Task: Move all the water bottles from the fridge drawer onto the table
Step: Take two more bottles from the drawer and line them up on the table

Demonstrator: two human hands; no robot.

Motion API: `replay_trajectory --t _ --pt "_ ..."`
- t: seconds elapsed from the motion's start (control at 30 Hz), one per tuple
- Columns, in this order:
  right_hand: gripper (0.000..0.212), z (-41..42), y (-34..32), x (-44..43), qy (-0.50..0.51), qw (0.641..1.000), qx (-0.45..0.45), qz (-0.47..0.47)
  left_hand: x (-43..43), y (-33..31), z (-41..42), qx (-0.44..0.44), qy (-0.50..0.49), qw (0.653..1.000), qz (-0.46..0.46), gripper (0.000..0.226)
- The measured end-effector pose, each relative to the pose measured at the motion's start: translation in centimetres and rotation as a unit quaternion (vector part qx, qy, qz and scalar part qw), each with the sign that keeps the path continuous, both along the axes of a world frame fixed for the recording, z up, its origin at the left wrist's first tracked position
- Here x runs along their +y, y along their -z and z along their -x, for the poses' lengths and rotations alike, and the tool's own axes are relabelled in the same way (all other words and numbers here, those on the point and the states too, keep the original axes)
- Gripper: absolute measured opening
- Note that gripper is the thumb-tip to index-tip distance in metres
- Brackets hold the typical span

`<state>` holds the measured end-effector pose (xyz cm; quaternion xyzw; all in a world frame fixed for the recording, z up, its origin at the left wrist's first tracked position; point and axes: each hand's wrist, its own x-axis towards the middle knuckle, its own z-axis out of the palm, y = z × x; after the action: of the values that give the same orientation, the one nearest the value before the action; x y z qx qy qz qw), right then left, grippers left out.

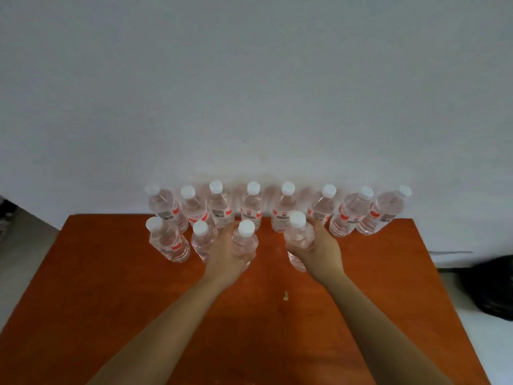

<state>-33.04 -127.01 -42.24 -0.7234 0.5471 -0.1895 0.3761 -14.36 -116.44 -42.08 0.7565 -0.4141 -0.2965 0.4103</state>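
Already up on the orange wooden table, near the grey wall: ten clear plastic water bottles with white caps. Gripping one more bottle in the left hand and another bottle in the right hand, low over the table. Cannot see the fridge drawer, so cannot tell how many to go.

Plain pale wall, grey floor

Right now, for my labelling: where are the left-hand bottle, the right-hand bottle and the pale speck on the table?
left-hand bottle (244, 242): head view, clear shoulder below the cap.
right-hand bottle (299, 237): head view, clear shoulder below the cap.
pale speck (285, 295): head view, its middle.
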Motion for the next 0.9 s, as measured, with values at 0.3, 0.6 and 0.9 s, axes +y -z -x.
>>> replay_trajectory --t 0.3,0.6,0.9 --pt "0.077 -3.8 3.8 -2.2 -0.055 0.998 0.039 -0.015 -3.9 3.9 -2.2 -0.031 0.014 0.999 -0.022 0.069" --pt "0.087 -3.0 4.8 -2.3 -0.081 0.995 0.032 -0.045 -3.4 5.8 -2.7 -0.001 0.038 0.998 -0.051 0.079" --pt "0.089 0.0 -0.6 -1.0 -0.070 0.995 0.016 0.065 -2.5 0.1 -1.2 -0.141 0.044 0.988 0.035 0.071"
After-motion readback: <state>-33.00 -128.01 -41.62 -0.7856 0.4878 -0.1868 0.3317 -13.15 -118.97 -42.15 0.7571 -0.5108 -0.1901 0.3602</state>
